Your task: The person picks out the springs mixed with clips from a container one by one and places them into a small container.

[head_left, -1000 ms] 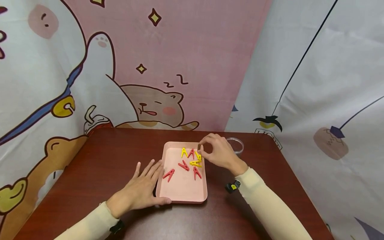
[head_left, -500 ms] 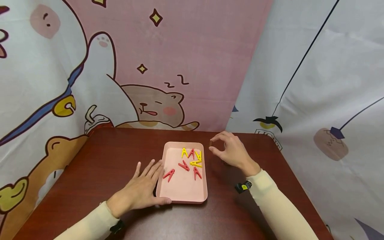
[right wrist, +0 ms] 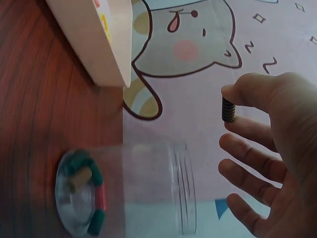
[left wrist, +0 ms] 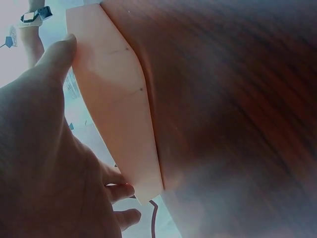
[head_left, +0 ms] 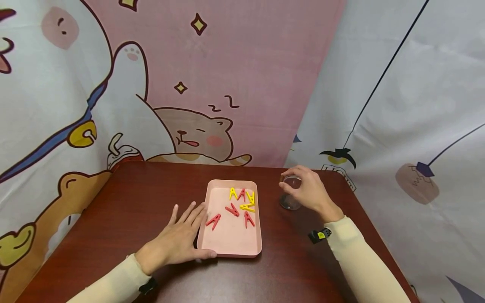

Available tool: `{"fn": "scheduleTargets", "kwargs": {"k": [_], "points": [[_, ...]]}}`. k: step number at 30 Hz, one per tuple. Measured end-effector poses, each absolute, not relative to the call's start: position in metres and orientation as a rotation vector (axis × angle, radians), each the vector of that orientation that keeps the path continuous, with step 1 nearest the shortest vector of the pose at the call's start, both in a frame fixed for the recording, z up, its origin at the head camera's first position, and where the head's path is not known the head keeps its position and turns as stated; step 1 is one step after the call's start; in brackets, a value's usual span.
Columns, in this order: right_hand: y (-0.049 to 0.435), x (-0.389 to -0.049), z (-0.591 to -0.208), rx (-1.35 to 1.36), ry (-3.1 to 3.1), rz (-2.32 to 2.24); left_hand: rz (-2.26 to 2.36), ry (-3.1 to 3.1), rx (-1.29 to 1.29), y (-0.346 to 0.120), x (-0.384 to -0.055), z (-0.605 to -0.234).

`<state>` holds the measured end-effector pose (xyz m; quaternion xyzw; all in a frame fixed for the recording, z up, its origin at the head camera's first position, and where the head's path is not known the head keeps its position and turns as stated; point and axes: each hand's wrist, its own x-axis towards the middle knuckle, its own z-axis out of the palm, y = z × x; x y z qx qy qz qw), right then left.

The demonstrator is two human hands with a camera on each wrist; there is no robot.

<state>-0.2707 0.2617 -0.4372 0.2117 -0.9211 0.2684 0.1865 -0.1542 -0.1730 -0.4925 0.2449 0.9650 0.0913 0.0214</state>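
In the right wrist view, my right hand pinches a small dark brown ribbed cylinder between thumb and index finger, the other fingers loosely bent. Just beyond the fingertips stands a clear round jar, without a lid, with green, red and tan ribbed pieces at its bottom. My left hand lies spread along the left side of a pink tray, its thumb at the near left corner and fingertips touching the side wall. Several red clothespins and yellow clothespins lie inside the tray, mostly toward its far half.
The dark reddish-brown wooden table carries the tray and the jar. Behind and at the right of it hangs a printed cartoon cloth, close to the table's far edge.
My right hand has moved right, from over the tray's far right corner to the jar, carrying the ribbed cylinder. The left hand, tray and clothespins stay in place.
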Motion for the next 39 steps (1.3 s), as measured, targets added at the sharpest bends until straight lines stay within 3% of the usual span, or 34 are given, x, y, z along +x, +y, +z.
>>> {"fn": "scheduleTargets", "kwargs": {"k": [15,39], "points": [[0.302,-0.275,-0.452,0.492,-2.594,0.781,0.271,2.978,0.752,-0.172,-0.155,-0.492],[0.323,-0.279,-0.469,0.404,-2.705,0.938,0.271,2.992,0.759,-0.173,-0.154,-0.493]]}}
